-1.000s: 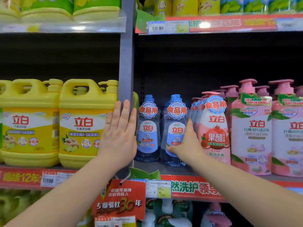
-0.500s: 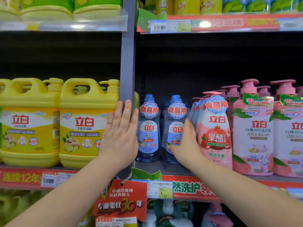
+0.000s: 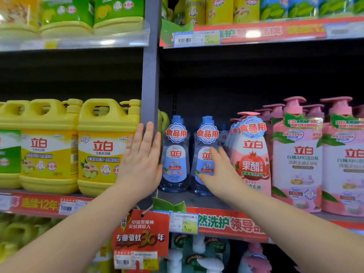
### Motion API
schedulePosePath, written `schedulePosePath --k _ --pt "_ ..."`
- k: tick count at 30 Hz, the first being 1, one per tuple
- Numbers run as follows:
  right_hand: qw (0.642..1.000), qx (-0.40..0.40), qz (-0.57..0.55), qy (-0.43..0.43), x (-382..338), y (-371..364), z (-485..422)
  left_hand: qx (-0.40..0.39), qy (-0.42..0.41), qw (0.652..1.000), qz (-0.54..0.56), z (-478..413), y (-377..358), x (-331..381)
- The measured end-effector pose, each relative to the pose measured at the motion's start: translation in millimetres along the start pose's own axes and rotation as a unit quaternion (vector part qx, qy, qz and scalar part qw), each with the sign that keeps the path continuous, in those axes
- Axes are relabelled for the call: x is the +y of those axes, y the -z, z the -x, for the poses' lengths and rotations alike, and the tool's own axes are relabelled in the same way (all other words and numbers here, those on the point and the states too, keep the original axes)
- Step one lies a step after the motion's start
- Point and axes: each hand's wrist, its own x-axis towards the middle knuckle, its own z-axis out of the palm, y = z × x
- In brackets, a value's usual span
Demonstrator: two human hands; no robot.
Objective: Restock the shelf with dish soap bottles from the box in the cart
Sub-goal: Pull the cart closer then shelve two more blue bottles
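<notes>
Two clear blue dish soap bottles stand side by side on the middle shelf, just right of the grey upright post. My left hand lies flat with straight fingers against the post, its edge beside the left blue bottle. My right hand has straight fingers laid on the right side of the right blue bottle, between it and the pink pomegranate bottle. Neither hand grips anything. The cart and its box are out of view.
Yellow soap jugs fill the shelf left of the post. Pink pump bottles crowd the right. Dark space lies behind and above the blue bottles. A red hanging tag dangles below the shelf edge.
My right hand has slipped back a little from the right blue bottle and its fingers have straightened. The left hand has stayed on the post.
</notes>
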Motion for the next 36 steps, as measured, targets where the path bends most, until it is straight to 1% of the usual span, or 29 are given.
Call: schedulePosePath --k 3,7,10,11,14,16,17,19,22,27,32,36 --pt "0.994 -0.016 0.077 0.077 -7 12 11 -0.027 0.004 1.000 -0.012 7 14 1" --pt "0.959 -0.009 0.192 0.210 -18 14 32 -0.071 -0.006 0.997 0.019 36 45 -1" --pt "0.946 -0.042 0.185 0.264 -28 -4 50 -0.067 -0.021 0.997 0.009 69 62 -10" --pt "0.942 -0.063 0.180 0.276 -31 -14 55 -0.092 -0.010 0.996 -0.002 82 67 -15" --pt "0.929 -0.113 0.182 0.301 -41 -43 72 -0.217 0.037 0.974 -0.062 123 76 -35" --pt "0.924 -0.141 0.180 0.306 -52 -60 85 -0.287 0.059 0.951 -0.098 153 84 -51" --pt "0.922 -0.153 0.178 0.307 -59 -67 92 -0.310 0.069 0.942 -0.109 169 89 -59" --pt "0.917 -0.172 0.179 0.312 -76 -82 106 -0.333 0.085 0.930 -0.129 201 100 -78" --pt "0.908 -0.200 0.180 0.320 -111 -107 129 -0.353 0.113 0.920 -0.130 250 122 -111" --pt "0.895 -0.257 0.154 0.330 -199 -167 180 -0.390 0.162 0.898 -0.124 341 181 -183" --pt "0.869 -0.322 0.123 0.354 -303 -236 256 -0.446 0.242 0.848 -0.151 446 258 -260" --pt "0.841 -0.367 0.105 0.384 -375 -284 318 -0.467 0.291 0.818 -0.166 514 309 -310"
